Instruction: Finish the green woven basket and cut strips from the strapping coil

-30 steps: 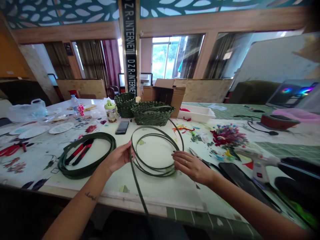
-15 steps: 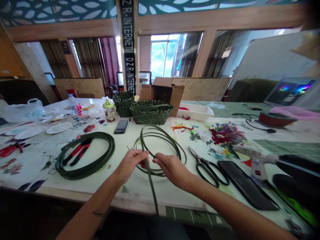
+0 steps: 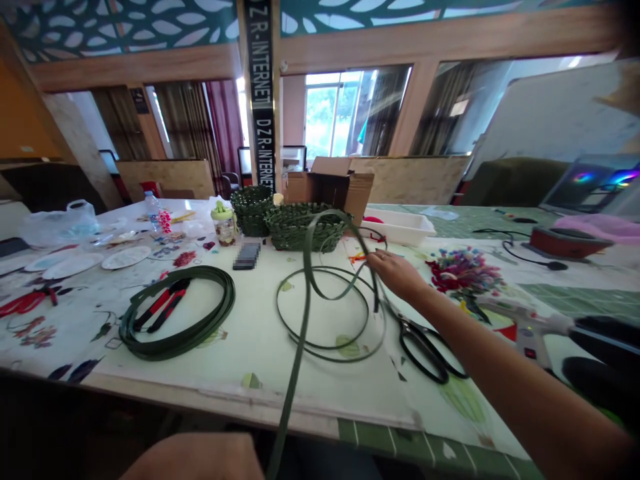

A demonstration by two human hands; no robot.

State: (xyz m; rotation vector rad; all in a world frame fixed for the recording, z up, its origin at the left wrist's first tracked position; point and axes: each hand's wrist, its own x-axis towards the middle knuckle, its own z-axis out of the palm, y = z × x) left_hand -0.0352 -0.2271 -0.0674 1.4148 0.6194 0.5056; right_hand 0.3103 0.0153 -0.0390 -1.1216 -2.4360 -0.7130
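My right hand [image 3: 397,273] is closed on looped dark green flat strip [image 3: 307,293], lifting part of it above the table. From its top loop the strip runs down past the table's front edge. Other turns of the coil [image 3: 367,310] rest on the white cloth. Of my left arm [image 3: 195,457] only a part shows at the bottom edge; the hand itself is out of frame. Black-handled scissors [image 3: 425,350] lie beside my right forearm. To the left, a thicker coil of green strip [image 3: 227,293] surrounds red-and-black handled pliers [image 3: 160,307].
Woven green baskets [image 3: 287,230] stand at the back before a cardboard box [image 3: 360,190]. Near them are a lidded jar [image 3: 223,223] and a blurred dark slab [image 3: 247,256]. A glue gun [image 3: 530,327] and colourful bundle [image 3: 467,273] lie right; red-handled cutters [image 3: 23,303] far left.
My right hand has moved forward and right, raising loops of strip. My left hand has dropped back below the frame. My right forearm now covers the black case. The view has shifted slightly.
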